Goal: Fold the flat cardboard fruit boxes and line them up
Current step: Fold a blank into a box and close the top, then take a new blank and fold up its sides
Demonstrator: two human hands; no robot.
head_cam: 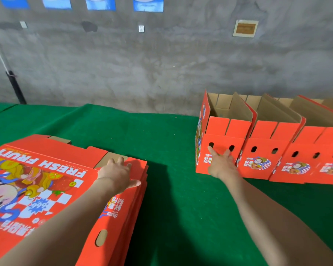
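1. Neither hand clamps anything. The left hand (116, 174) lies flat, fingers spread, on the far right corner of the stack of flat boxes (46, 189). The right hand (220, 164) presses straight fingers against the near face of the leftmost folded box (219, 129).
2. That box stands open-topped at the left end of a row of folded boxes (265, 143), at least 3 side by side, far right on the green table (171, 141).
3. Step in hand, as I judge it: nudging the newest box into line while reaching for the next flat one.
4. The next move likely calls for peeling only the top sheet off the stack, then using both hands to open it.
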